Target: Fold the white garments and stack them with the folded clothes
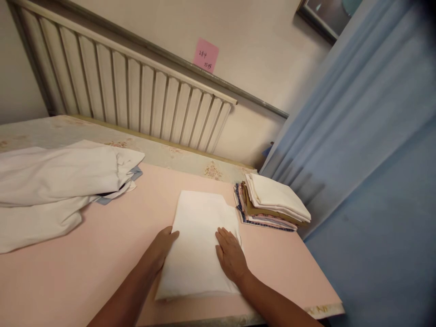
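Observation:
A folded white cloth lies flat on the pink-topped table in front of me. My left hand is at its left edge, thumb on the upper face and the other fingers partly hidden along the side, pinching that edge. Flat on the right part of the cloth rests my right hand, fingers stretched out and pressed against the fabric. Whether the cloth is a garment or a plain sheet cannot be made out.
A stack of folded fabrics, white on top, stands at the right. Loose white cloths are heaped at the left. Behind the table are a radiator and a wall with a pink note. A blue curtain hangs at the right.

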A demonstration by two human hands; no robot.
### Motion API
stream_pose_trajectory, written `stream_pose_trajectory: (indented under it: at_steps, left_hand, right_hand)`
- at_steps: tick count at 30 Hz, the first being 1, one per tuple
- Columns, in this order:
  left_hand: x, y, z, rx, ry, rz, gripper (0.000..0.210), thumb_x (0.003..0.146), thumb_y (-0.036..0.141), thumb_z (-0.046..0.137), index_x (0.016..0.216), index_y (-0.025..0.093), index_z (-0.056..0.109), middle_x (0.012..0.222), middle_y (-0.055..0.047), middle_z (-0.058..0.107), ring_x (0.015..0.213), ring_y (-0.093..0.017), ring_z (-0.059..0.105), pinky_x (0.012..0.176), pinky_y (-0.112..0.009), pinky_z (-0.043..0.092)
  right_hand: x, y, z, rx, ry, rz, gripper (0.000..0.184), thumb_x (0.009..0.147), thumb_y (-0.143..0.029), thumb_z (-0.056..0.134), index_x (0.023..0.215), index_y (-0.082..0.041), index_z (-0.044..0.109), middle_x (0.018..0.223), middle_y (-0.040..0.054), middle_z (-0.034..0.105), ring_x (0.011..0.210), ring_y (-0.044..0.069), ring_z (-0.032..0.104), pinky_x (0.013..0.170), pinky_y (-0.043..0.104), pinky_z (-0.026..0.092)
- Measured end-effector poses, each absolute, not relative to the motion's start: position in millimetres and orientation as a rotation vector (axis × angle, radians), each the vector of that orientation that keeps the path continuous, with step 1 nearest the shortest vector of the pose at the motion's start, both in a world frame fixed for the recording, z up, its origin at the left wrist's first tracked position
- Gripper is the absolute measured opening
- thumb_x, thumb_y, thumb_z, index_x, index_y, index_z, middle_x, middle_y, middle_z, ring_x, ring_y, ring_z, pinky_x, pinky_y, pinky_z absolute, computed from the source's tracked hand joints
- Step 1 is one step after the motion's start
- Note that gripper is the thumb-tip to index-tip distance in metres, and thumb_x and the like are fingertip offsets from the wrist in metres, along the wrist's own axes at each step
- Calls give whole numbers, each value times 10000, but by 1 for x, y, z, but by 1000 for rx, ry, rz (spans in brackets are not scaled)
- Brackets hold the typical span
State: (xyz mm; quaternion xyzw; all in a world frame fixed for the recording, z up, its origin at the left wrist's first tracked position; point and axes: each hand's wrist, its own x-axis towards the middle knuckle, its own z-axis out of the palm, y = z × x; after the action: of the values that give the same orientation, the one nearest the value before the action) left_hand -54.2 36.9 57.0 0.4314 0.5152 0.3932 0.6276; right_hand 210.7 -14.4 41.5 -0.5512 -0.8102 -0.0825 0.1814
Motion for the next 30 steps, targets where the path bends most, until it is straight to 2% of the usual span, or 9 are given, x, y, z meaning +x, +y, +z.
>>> stream_pose_trajectory:
  at_steps: [10,19,30]
  left_hand:
    - [-54,34,64,1000,1162,892,265,744,329,545,927,146,602,744,-43,687,652,-196,645,611,-310,492]
    - [-55,30,74,1007,1220,921,230,702,348,594,825,155,615,707,-46,680,649,-207,634,579,-303,472]
    - [-54,29,74,945,1210,954,211,663,324,639,795,161,613,660,-31,663,622,-202,620,561,-295,452]
  right_hand:
    - [213,-13,37,-1544,-2284,-251,447,908,-162,440,1352,-196,486,1416,76,480,1359,220,368,1121,478,326]
    - [213,-13,37,-1545,-2298,-263,447,905,-150,433,1349,-178,483,1414,87,481,1358,221,369,1119,482,330]
    - [212,-14,38,-1533,-2279,-275,447,900,-149,442,1342,-192,492,1400,80,498,1349,217,384,1113,475,341]
